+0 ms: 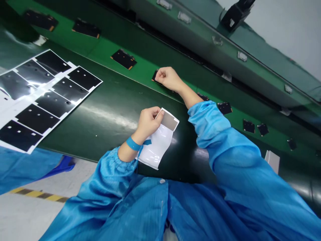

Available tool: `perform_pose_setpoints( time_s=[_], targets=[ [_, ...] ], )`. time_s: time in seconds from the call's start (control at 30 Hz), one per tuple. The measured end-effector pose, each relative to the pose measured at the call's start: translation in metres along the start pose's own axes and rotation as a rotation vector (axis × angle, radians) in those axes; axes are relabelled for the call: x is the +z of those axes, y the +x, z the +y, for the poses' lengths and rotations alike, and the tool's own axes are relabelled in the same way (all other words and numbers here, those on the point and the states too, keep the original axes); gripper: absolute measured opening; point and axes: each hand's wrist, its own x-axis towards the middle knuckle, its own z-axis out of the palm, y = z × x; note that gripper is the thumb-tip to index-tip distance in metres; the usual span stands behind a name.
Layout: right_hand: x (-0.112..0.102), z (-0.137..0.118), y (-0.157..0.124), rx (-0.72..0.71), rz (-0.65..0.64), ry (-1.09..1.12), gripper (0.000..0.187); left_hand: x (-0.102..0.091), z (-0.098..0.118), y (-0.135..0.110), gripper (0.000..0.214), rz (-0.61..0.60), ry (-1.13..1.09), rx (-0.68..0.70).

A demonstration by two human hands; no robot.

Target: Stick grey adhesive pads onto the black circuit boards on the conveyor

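Note:
My left hand (149,122) pinches the top of a white glossy sheet (156,145) between thumb and fingers. A grey rectangle (168,120) with a white border lies across the sheet's upper end, and the lower part hangs in a slight curl above the dark green table. Over the green belt, my right hand (168,78) is closed, fingertips bunched at a flat black board (153,76) with an orange corner. Most of that board is hidden behind the hand; whether the fingers grip it or something small cannot be made out. A blue band (133,144) circles my left wrist.
Several similar black boards, one of them here (123,59), lie spaced along the belt (100,53). White-edged sheets of black rectangular pieces (84,77) cover the table's left side. A small white box-like item (273,160) stands right. Blue cloth (27,167) shows at lower left.

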Motion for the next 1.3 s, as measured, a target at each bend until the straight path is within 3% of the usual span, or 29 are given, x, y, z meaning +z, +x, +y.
perform_pose_setpoints(
  time_s=[0.1, 0.23, 0.8, 0.93, 1.03, 1.13, 1.2, 1.3],
  targets=[
    [0.011, 0.0, 0.013, 0.023, -0.023, 0.108, 0.008, -0.001, 0.001, 0.0, 0.035, 0.008, 0.003, -0.004],
    [0.01, 0.005, 0.011, 0.049, -0.025, 0.147, 0.004, 0.0, 0.002, -0.001, 0.033, -0.005, -0.006, -0.004],
    [-0.014, 0.008, -0.014, 0.097, -0.093, -0.03, 0.006, -0.001, 0.004, 0.001, 0.033, 0.003, -0.022, -0.023],
    [-0.01, 0.011, -0.022, 0.076, -0.05, -0.144, 0.01, -0.002, 0.003, 0.002, 0.034, 0.005, -0.038, -0.016],
    [-0.004, 0.012, -0.03, 0.141, 0.044, -0.249, 0.011, -0.005, 0.0, 0.003, 0.036, 0.015, -0.033, -0.024],
    [-0.004, 0.007, -0.05, 0.2, 0.202, -0.224, 0.027, -0.009, 0.0, 0.004, 0.036, 0.046, -0.023, -0.023],
    [-0.007, -0.002, -0.076, 0.205, 0.256, -0.087, 0.034, -0.011, 0.001, 0.004, 0.038, 0.086, -0.005, -0.019],
    [-0.006, -0.021, -0.129, 0.135, 0.095, 0.269, 0.038, -0.012, 0.004, 0.003, 0.04, 0.172, 0.031, 0.006]
  ],
)
